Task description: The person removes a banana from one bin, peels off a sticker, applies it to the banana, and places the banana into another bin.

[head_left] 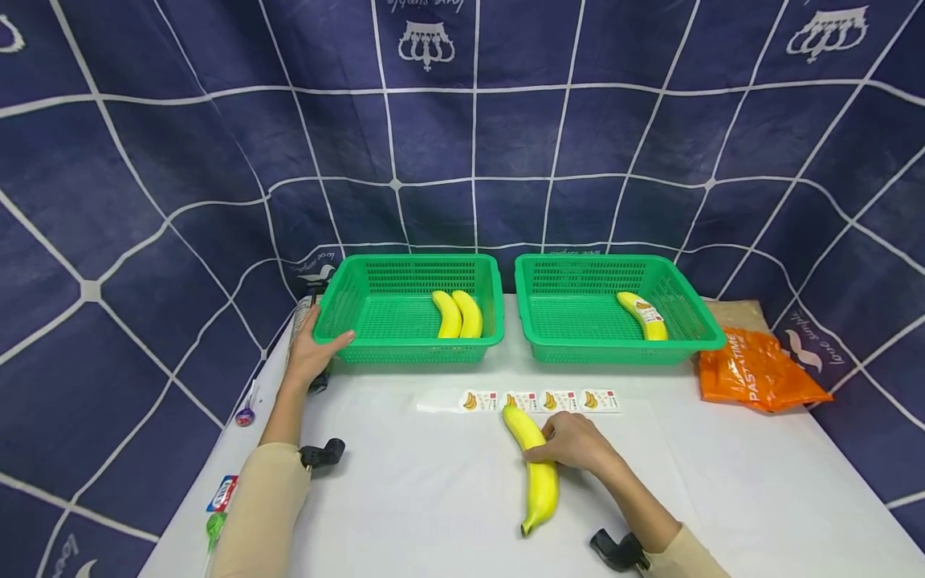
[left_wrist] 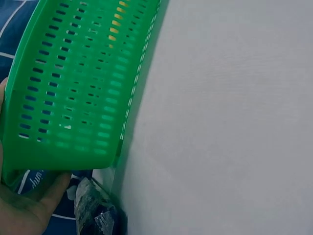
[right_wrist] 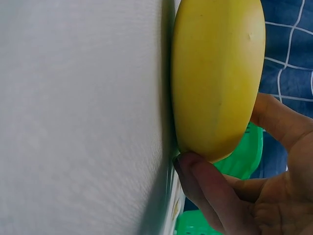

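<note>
My right hand (head_left: 574,441) holds a yellow banana (head_left: 542,482) by its middle, just in front of a row of banana-printed stickers (head_left: 556,400). Close up in the right wrist view, fingers and thumb sit on either side of the banana (right_wrist: 217,78), which lies along the white surface. At the near left corner of the left green basket (head_left: 405,351), my left hand (head_left: 311,353) grips the rim, its thumb over the front edge. Two bananas (head_left: 470,315) lie inside that basket. A banana with a sticker on it (head_left: 639,311) lies in the right green basket (head_left: 600,352).
An orange bag (head_left: 759,373) stands beside the right basket. Along the table's left edge lie a purple lollipop (head_left: 245,417), a green lollipop (head_left: 215,526) and a small blue-and-red packet (head_left: 222,493). Dark plastic-wrapped items (left_wrist: 98,210) sit by the left basket. A blue curtain (head_left: 506,136) hangs behind.
</note>
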Tool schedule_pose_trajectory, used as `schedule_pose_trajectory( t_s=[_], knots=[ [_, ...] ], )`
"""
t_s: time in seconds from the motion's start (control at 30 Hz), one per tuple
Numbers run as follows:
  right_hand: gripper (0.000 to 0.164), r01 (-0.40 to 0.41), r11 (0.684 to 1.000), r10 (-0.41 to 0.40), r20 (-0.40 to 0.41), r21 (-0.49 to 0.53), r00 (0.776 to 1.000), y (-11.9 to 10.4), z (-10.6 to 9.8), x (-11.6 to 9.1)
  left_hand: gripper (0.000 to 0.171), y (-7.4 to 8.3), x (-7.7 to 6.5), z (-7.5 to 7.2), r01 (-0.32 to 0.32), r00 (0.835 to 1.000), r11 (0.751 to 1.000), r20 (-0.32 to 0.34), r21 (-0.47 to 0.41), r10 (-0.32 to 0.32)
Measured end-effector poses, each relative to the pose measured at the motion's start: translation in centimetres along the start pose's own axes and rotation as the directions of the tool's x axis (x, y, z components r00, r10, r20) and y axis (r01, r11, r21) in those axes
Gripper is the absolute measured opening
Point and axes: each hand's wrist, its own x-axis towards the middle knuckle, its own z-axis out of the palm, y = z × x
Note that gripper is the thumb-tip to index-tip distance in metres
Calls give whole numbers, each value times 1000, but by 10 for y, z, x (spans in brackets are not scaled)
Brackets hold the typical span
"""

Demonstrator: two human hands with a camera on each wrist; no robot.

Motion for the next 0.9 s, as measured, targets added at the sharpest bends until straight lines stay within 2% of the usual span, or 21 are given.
schedule_pose_trajectory(
  t_s=[0.13,0.2,0.27,0.37,0.43,0.5,0.57,0.6,0.67,0.8,0.9],
  knots=[
    [36,2,1000,-2,-1,4,1000,0,-1,0,105,8,-6,2,28,998,1000,-49,2,-27],
    [36,8,1000,-8,-5,6,1000,-1,-2,0,104,12,-10,3,20,995,999,-94,33,-16],
    [36,14,1000,-14,-9,6,1000,-1,-2,1,99,16,-16,6,4,986,997,-167,81,10],
    [36,21,1000,-21,-9,5,1000,-1,-1,1,84,24,-29,16,-32,952,988,-297,153,77],
    [35,24,1000,-24,-5,3,1000,0,-1,0,73,31,-40,25,-70,918,979,-372,194,139],
    [35,27,1000,-27,-1,1,1000,0,0,0,66,39,-52,36,-129,886,963,-409,235,218],
    [35,29,1000,-29,2,-3,1000,0,0,-1,65,47,-65,47,-198,870,937,-389,288,304],
    [35,29,1000,-29,3,-4,1000,0,0,-1,65,52,-72,53,-231,868,921,-361,312,340],
    [36,24,1000,-24,5,-7,1000,0,0,-1,67,61,-85,65,-298,878,894,-272,336,395],
    [37,16,1000,-16,12,-12,1000,0,0,-2,71,78,-111,88,-399,895,859,-68,320,441],
    [37,16,1000,-15,12,-12,1000,0,0,-1,75,85,-123,105,-450,890,841,77,300,449]
  ],
)
